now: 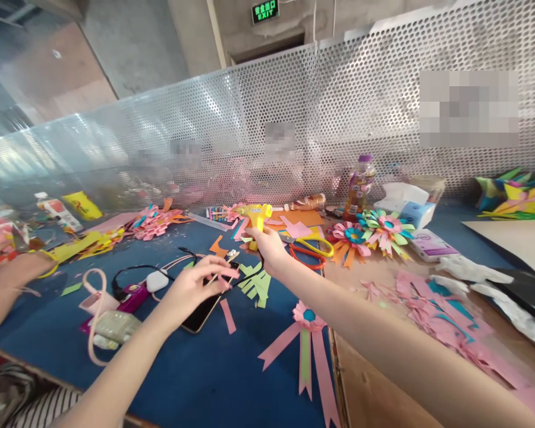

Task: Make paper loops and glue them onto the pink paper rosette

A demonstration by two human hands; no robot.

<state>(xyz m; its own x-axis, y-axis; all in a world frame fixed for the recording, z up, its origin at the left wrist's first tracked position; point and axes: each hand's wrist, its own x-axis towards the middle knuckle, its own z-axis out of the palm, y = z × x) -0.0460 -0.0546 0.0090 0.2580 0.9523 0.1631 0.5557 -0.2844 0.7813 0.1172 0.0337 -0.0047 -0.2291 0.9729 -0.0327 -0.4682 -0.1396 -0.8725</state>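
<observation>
My right hand (268, 246) is closed around the handle of a yellow glue gun (260, 215), held over the scraps near the middle of the table. Its dark cord runs down beside the wrist. My left hand (203, 284) hovers over a dark phone (205, 310), fingers stretched forward and thumb apart, with no clear object in the grip. Between and in front of the hands lie green paper strips (256, 284) and a small pink strip (227, 316). Closer to me rests a pink paper flower (309, 315) with a blue centre and ribbon tails.
Orange- and yellow-handled scissors (312, 251) lie right of the glue gun. Finished paper flowers (387, 229), a drink bottle (360, 187) and pink scraps (441, 309) are to the right. A power bank (134, 297) sits left; another person's hand (22, 267) holds scissors. A perforated metal screen (267, 119) stands behind.
</observation>
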